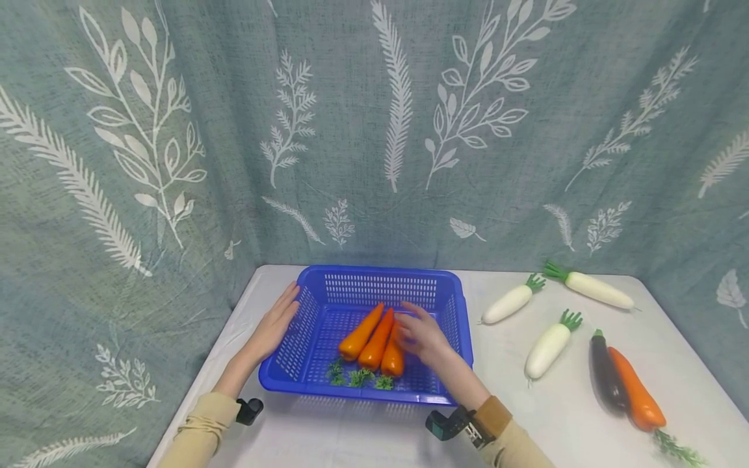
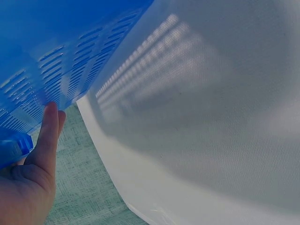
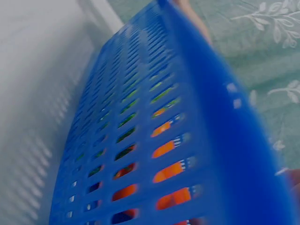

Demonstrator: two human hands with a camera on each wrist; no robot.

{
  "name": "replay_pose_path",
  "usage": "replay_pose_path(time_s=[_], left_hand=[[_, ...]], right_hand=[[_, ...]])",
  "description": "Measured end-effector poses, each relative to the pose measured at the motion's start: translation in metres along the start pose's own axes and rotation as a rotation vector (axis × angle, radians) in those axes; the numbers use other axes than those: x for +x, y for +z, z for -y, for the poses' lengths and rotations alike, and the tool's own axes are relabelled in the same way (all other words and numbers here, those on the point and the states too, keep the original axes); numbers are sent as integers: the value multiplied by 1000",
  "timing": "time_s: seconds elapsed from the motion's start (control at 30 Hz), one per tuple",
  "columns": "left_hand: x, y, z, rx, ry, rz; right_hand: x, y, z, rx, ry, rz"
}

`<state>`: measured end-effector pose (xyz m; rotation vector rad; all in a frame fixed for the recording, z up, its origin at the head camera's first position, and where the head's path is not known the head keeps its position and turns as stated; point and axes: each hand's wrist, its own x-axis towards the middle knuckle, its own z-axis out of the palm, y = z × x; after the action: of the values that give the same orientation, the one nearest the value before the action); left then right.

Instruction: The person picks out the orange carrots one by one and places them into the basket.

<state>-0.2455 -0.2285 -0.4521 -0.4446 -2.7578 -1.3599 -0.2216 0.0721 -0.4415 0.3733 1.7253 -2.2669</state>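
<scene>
A blue plastic basket (image 1: pixel 310 388) with slotted walls sits on the white table, holding three carrots lying side by side: a left carrot (image 1: pixel 361 335), a middle carrot (image 1: pixel 377 344) and a right carrot (image 1: pixel 393 359). Their green leafy tops point toward the front wall. My left hand (image 1: pixel 275 328) rests along the basket's left side with fingers straight; the left wrist view shows its fingertips at the slotted wall. Blurred, my right hand (image 1: pixel 426 335) hovers inside the basket, fingers spread and overlapping the right carrot's upper part. In the right wrist view the basket wall hides most of that hand.
Right of the basket lie three white radishes: a near one (image 1: pixel 548 351), a middle one (image 1: pixel 508 303) and a far one (image 1: pixel 599 290). An eggplant (image 1: pixel 607 374) touches another carrot (image 1: pixel 636 390) at the table's right side. A patterned green curtain (image 1: pixel 363 130) hangs behind.
</scene>
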Motion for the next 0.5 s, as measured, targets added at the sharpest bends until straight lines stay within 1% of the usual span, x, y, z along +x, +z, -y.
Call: replay_pose_path(time_s=[0.13, 0.3, 0.5], left_hand=[[0, 1, 2, 0, 1, 4], [0, 1, 3, 7, -5, 1], [0, 0, 1, -11, -7, -1]], right_hand=[[-4, 0, 6, 39, 11, 41], [-7, -6, 12, 68, 0, 95], [-8, -22, 19, 33, -22, 184]])
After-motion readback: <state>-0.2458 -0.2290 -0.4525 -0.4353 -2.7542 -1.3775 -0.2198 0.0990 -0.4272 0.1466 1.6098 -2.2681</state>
